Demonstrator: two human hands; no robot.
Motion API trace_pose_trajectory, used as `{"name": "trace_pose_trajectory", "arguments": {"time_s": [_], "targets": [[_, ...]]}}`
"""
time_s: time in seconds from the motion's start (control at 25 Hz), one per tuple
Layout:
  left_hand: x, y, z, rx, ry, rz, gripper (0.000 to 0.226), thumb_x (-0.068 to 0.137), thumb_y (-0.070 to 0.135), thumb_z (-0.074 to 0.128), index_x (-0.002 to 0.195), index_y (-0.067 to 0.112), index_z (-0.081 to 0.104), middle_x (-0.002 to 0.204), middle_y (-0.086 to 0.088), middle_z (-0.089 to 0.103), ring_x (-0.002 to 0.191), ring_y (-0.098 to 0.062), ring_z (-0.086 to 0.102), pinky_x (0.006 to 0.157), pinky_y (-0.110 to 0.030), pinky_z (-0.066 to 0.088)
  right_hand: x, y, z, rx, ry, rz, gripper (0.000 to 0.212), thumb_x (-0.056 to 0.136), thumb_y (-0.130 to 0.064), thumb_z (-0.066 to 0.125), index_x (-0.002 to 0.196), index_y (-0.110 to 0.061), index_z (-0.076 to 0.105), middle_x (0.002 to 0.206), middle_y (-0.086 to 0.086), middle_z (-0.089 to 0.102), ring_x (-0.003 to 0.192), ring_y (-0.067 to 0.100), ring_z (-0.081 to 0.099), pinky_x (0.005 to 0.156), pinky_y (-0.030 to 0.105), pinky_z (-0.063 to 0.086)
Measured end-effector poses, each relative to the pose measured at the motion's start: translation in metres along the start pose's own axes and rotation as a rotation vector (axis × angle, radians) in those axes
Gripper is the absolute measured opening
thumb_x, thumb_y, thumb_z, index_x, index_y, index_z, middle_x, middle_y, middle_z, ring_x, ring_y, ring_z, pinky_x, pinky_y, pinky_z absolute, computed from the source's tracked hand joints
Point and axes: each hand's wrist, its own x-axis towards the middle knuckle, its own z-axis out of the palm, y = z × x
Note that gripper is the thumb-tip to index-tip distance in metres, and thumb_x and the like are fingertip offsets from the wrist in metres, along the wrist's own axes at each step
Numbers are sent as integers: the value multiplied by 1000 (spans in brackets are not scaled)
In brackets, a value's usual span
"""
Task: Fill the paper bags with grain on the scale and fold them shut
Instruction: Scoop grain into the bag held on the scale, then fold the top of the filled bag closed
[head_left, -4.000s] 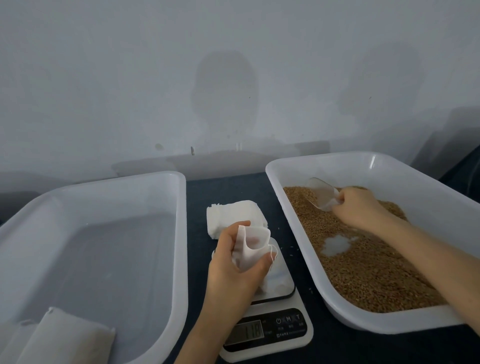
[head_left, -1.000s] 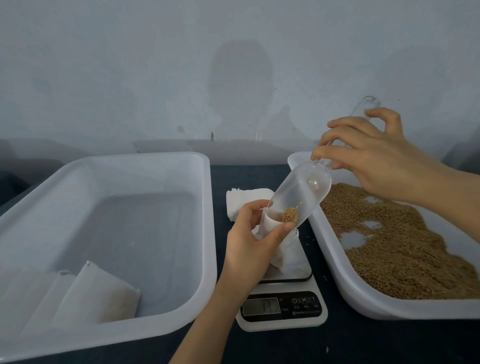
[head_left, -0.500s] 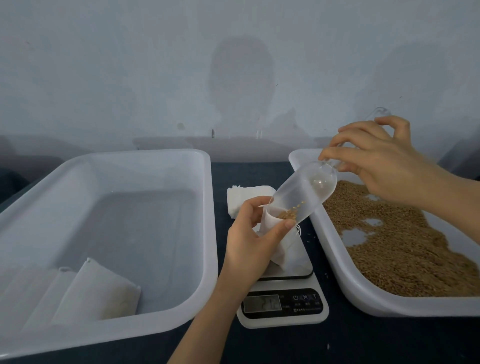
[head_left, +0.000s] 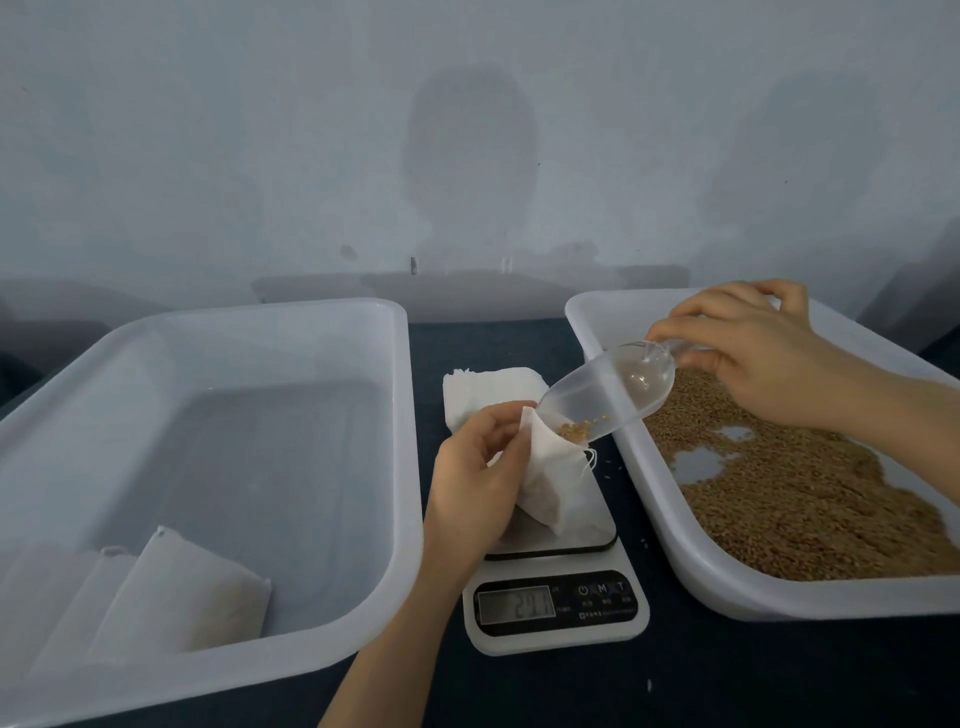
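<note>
Left hand (head_left: 475, 488) grips white bag (head_left: 550, 483) on scale (head_left: 558, 597), mouth up-left. Right hand (head_left: 753, 353) pinches clear scoop (head_left: 608, 397) handle, long axis tilted down-left into bag mouth, grain (head_left: 576, 430) at its lip.

On the desk (head_left: 753, 675), the scale (head_left: 556, 608) sits at lower centre of the frame, between the left tub (head_left: 410, 493) and the right tub (head_left: 753, 597). A bag (head_left: 553, 493) rests on the scale, with a scoop (head_left: 608, 400) at its mouth. Filled bags (head_left: 176, 597) lie in the left tub's lower-left corner, and grain (head_left: 810, 514) lies in the right tub. A stack of empty bags (head_left: 488, 389) lies behind the scale.
</note>
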Motion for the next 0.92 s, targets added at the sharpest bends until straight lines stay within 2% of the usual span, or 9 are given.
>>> {"name": "trace_pose_trajectory", "arguments": {"time_s": [0.12, 0.2, 0.32, 0.48, 0.6, 0.76, 0.88, 0.92], "targets": [[2, -3, -2, 21, 65, 15, 9, 88, 17, 64, 87, 25, 68, 81, 15, 71, 79, -1, 66, 74, -17, 50, -6, 5, 4, 23, -14, 71, 30, 89, -20, 55, 115, -31, 63, 102, -18, 52, 109, 13, 45, 88, 21, 6], [2, -4, -2, 58, 92, 20, 8, 89, 25, 62, 83, 28, 63, 76, 17, 69, 72, 2, 63, 66, -13, 48, -12, 12, 6, 39, -27, 138, 31, 89, -22, 55, 118, -32, 61, 103, -21, 51, 105, 9, 43, 85, 21, 8], [2, -4, -1, 137, 133, 49, 12, 93, 31, 56, 81, 35, 54, 72, 20, 66, 66, 3, 62, 57, -9, 45, -28, 26, 7, 42, -83, 319, 33, 91, -29, 52, 122, -34, 58, 106, -17, 55, 108, 14, 46, 87, 28, 14], [2, -4, 0, 169, 170, 95, 12, 96, 35, 48, 84, 35, 46, 52, 14, 55, 44, -2, 47, 45, -13, 38, -50, 48, 17, 3, -289, 572, 33, 93, -33, 51, 125, -29, 55, 121, -3, 61, 113, 23, 53, 99, 49, 34], [3, -4, 1, 161, 193, 68, 11, 98, 34, 44, 87, 33, 44, 50, 12, 49, 43, -2, 42, 43, -12, 36, -60, 54, 28, 63, -388, 703, 32, 93, -30, 54, 124, -23, 57, 123, 2, 61, 110, 24, 56, 98, 48, 42], [4, -6, -2, 130, 244, 3, 9, 96, 35, 46, 89, 30, 48, 50, 12, 46, 43, -1, 43, 42, -10, 33, -61, 54, 34, 64, -486, 744, 25, 90, -30, 59, 114, -22, 63, 118, 6, 63, 101, 23, 57, 89, 38, 48], [4, -6, -2, 135, 261, -31, 9, 96, 38, 47, 89, 31, 49, 52, 13, 48, 45, 1, 46, 43, -10, 34, -59, 45, 33, -69, -642, 702, 30, 90, -40, 56, 116, -26, 61, 117, -1, 61, 103, 18, 55, 92, 38, 45], [4, -7, -2, 134, 263, -29, 9, 95, 38, 47, 90, 32, 49, 53, 13, 48, 46, 0, 46, 45, -11, 34, -56, 38, 32, -136, -620, 670, 34, 90, -43, 54, 119, -26, 60, 118, -2, 60, 105, 18, 54, 95, 39, 42]]}}
